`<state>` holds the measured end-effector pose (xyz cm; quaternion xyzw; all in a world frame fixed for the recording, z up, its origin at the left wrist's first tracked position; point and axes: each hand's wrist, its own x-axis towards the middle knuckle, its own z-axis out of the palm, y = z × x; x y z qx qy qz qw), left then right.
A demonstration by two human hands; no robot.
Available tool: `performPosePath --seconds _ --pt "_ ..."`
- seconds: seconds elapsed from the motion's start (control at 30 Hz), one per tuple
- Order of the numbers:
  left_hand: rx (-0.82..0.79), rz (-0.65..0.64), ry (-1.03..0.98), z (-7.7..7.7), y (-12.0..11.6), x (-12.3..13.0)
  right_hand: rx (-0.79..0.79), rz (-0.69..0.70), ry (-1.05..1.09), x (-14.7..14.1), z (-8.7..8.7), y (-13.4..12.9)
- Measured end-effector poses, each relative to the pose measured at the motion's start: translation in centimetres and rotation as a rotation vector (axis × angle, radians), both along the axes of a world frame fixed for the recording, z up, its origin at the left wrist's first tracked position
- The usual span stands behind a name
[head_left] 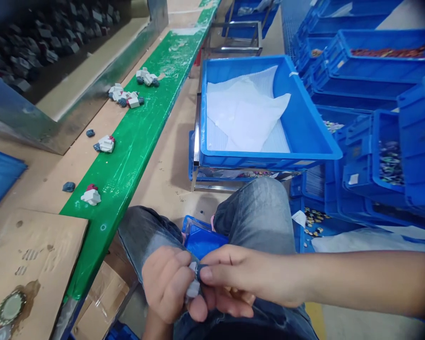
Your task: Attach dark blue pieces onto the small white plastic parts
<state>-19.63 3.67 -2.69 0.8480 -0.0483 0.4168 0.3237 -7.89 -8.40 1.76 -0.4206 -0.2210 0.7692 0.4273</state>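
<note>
Above my lap, my left hand (170, 283) is closed around a small white piece (192, 289), part of which shows between the fingers. My right hand (233, 278) comes in from the right and pinches a small dark blue-grey piece (199, 270) between thumb and forefinger. The dark piece is against the white one, and the two hands touch or nearly touch. Whether the pieces are joined is hidden by the fingers. On the green strip (141, 137) to the left sit small white, red and dark assemblies, the nearest one (91, 195) at its lower end.
A large blue bin (269, 155) with white sheets (248, 113) stands on a metal frame ahead. Stacked blue crates (371, 71) fill the right. At upper left, a metal-edged box (92, 94) holds many white and dark pieces. Cardboard (38, 245) lies at lower left.
</note>
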Motion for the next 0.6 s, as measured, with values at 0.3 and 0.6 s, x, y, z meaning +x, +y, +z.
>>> performPosePath --seconds 0.3,0.6 --pt "-0.739 0.143 0.745 -1.0 -1.4 1.7 0.933 0.571 -1.899 2.2 -0.4 0.5" --pt "-1.387 -0.318 1.271 -5.6 -2.7 3.5 1.294 1.146 -1.885 2.6 -2.5 1.3"
